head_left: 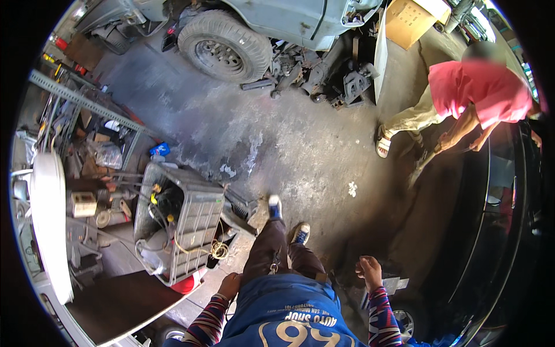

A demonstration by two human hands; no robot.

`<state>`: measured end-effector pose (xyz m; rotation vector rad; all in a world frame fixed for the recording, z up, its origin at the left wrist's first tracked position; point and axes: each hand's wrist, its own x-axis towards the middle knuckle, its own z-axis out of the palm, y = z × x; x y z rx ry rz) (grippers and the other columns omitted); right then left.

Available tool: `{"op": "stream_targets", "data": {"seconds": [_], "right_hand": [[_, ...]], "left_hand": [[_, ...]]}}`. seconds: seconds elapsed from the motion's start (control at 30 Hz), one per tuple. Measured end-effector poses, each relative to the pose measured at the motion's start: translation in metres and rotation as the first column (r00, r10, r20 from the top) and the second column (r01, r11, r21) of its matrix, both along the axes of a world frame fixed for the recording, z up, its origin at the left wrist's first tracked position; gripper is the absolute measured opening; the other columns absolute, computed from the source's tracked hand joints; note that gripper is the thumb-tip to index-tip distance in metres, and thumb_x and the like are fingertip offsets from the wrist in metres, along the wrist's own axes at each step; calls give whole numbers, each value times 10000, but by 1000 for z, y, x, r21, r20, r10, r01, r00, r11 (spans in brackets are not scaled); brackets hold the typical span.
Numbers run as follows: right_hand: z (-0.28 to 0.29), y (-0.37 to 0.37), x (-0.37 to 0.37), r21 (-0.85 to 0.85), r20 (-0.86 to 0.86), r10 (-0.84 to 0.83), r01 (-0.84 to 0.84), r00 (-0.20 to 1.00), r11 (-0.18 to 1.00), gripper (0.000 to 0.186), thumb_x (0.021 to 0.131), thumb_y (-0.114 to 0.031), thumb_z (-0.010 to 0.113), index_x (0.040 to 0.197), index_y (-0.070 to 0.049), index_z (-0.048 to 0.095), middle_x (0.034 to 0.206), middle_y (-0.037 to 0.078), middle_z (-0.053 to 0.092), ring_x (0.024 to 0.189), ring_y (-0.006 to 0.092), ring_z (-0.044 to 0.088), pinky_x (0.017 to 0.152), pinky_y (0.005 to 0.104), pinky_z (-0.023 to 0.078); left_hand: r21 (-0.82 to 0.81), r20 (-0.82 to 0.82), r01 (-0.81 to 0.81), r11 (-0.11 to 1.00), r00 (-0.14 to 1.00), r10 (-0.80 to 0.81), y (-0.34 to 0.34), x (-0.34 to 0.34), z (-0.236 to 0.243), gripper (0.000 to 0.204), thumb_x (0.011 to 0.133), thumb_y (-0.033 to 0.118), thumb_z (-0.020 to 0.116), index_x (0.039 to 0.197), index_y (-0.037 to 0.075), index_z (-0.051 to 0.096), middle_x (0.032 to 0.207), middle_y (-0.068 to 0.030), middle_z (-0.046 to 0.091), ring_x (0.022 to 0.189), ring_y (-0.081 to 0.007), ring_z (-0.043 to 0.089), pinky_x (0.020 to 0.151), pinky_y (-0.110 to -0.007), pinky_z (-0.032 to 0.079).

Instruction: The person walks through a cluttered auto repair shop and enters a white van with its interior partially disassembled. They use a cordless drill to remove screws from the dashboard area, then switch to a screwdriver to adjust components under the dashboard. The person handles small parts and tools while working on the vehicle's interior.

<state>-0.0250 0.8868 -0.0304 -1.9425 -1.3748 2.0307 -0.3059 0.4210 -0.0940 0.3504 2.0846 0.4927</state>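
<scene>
My left hand (pixel 229 285) hangs beside my left hip, nearest to the grey plastic crate (pixel 199 231). Its fingers are mostly hidden behind the back of the hand. My right hand (pixel 369 270) is held out from my right side with the fingers curled in, and no object shows in it. Neither hand touches anything around it. Tipped on its side, the crate holds hoses, cables and dark parts, and a coil of pale cord (pixel 219 250) hangs at its edge. My feet are apart on the concrete floor (pixel 312 156), in mid-stride.
A person in a red shirt (pixel 462 87) bends at the right, holding a long tool, beside a dark car (pixel 497 231). Ahead stands a grey vehicle with a large wheel (pixel 225 46) and piled metal parts (pixel 312 72). Cluttered metal shelving (pixel 87 101) lines the left; a blue container (pixel 160 150) lies near it.
</scene>
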Motion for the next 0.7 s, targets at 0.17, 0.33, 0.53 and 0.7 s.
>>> {"op": "stream_targets", "data": {"seconds": [0.17, 0.33, 0.53, 0.7], "right_hand": [[-16, 34, -76, -35, 37, -65, 67, 997, 997, 217, 994, -175, 610, 1145, -21, 628, 855, 55, 647, 644, 132, 608, 521, 250, 452], [-37, 5, -107, -244, 177, 136, -91, 975, 965, 229, 990, -202, 613, 1101, -8, 666, 869, 86, 685, 657, 153, 640, 545, 271, 491], [-93, 56, -134, 354, 521, 843, -933, 135, -69, 194, 973, -164, 607, 944, -41, 754, 906, 150, 732, 703, 173, 698, 579, 310, 527], [-100, 163, -210, 232, 103, 469, -480, 877, 846, 232, 938, -266, 622, 995, -82, 752, 927, 132, 748, 765, 268, 718, 701, 380, 566]], "left_hand": [[55, -179, 533, 844, 837, -517, 43, -107, -29, 369, 971, 396, 572, 1026, 55, 702, 832, -213, 678, 926, -367, 690, 815, -472, 530], [-195, 173, -94, 976, 977, 129, 130, -222, -25, 232, 1007, 244, 597, 923, 48, 689, 783, -72, 682, 716, -232, 683, 679, -393, 545], [401, 45, -322, 857, 942, 333, 234, -273, 14, 294, 1014, 257, 616, 1097, -21, 663, 1033, -107, 704, 1005, -200, 663, 907, -334, 502], [92, 121, -267, 959, 959, 255, 252, -236, 13, 374, 972, 378, 656, 995, 5, 678, 1083, -160, 708, 1046, -287, 676, 921, -387, 508]]}}
